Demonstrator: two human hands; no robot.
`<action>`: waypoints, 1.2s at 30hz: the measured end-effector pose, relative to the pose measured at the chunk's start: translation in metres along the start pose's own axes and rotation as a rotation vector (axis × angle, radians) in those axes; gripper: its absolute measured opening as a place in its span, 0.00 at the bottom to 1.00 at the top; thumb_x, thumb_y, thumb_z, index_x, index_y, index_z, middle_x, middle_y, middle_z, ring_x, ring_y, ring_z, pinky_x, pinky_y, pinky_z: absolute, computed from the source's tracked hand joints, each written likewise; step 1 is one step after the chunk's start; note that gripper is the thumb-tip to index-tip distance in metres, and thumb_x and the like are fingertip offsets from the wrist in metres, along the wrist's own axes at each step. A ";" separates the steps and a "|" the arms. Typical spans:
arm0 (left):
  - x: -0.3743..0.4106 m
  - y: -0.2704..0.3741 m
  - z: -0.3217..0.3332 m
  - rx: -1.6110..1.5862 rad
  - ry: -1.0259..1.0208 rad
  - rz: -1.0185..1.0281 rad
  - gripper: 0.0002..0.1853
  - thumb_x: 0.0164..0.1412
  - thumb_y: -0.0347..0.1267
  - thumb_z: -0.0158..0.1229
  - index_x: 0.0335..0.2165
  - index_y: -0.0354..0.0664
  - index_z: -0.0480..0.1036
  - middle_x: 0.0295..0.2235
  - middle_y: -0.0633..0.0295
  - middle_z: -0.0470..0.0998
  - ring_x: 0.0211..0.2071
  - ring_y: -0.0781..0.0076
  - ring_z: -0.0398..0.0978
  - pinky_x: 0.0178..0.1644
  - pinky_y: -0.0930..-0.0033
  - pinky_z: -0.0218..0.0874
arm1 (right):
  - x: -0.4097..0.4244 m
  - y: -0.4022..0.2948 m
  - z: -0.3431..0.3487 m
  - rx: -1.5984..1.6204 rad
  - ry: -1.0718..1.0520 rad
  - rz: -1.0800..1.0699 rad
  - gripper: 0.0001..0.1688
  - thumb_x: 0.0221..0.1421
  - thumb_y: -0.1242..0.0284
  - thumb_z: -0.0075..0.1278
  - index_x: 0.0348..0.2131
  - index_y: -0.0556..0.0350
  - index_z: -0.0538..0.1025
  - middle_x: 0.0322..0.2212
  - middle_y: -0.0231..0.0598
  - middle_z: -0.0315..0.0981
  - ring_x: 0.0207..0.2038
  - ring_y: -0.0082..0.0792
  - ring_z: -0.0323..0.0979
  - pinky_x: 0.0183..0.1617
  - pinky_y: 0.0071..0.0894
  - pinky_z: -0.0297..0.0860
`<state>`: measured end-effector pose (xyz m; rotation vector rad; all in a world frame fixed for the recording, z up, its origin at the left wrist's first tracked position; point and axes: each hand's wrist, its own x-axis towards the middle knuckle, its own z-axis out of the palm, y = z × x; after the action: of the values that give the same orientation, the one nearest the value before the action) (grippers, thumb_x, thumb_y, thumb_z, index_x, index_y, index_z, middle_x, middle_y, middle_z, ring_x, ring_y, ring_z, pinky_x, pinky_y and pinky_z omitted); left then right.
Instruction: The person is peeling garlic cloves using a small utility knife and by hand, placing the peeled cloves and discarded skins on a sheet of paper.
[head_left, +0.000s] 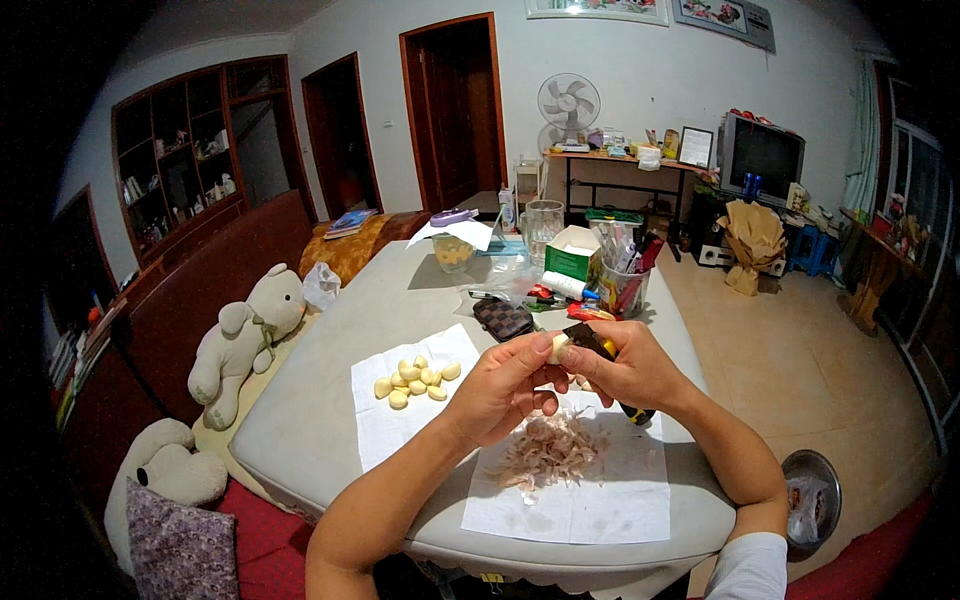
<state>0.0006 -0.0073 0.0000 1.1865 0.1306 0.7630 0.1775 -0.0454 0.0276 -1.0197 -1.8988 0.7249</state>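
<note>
Between the fingertips of my left hand (501, 386) is a pale garlic clove (559, 348), which my right thumb also touches. My right hand (634, 364) grips a utility knife with a dark blade (587, 339) and a black and yellow handle (637, 414); its blade end is close beside the clove. Below both hands, a heap of dry garlic skins (551, 454) lies on a white paper sheet (622, 510). To the left, several peeled garlic cloves (412, 381) are piled on another white paper sheet (367, 427). My palms partly hide the knife.
Beyond my hands are a checkered pouch (502, 319), a white tube (568, 286), a green box (574, 255), a pen cup (622, 291), a glass mug (544, 229) and a paper-covered jar (452, 251). Plush toys (251, 337) sit left; a metal basin (811, 499) stands right on the floor.
</note>
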 end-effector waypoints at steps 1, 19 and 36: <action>0.000 -0.001 -0.002 0.006 -0.030 0.002 0.18 0.58 0.42 0.45 0.41 0.41 0.65 0.30 0.67 0.68 0.30 0.81 0.66 0.25 0.81 0.60 | 0.000 0.000 0.000 -0.015 0.008 -0.020 0.20 0.51 0.58 0.46 0.22 0.59 0.71 0.09 0.26 0.60 0.11 0.16 0.61 0.11 0.17 0.57; -0.003 0.003 0.005 0.093 -0.010 0.048 0.19 0.58 0.40 0.45 0.42 0.38 0.66 0.26 0.64 0.68 0.26 0.81 0.65 0.26 0.80 0.61 | -0.005 -0.007 -0.004 -0.177 0.000 -0.156 0.18 0.48 0.60 0.49 0.24 0.57 0.74 0.12 0.34 0.67 0.14 0.21 0.62 0.17 0.23 0.58; 0.002 0.007 0.001 -0.053 0.104 0.002 0.20 0.59 0.41 0.41 0.42 0.36 0.64 0.29 0.63 0.70 0.26 0.82 0.66 0.27 0.81 0.60 | -0.002 0.009 -0.006 -0.538 -0.098 -0.396 0.17 0.40 0.58 0.55 0.19 0.53 0.70 0.11 0.40 0.64 0.14 0.40 0.65 0.18 0.32 0.61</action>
<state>-0.0004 -0.0055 0.0069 1.0970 0.1948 0.8252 0.1866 -0.0419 0.0223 -0.8816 -2.3535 0.0285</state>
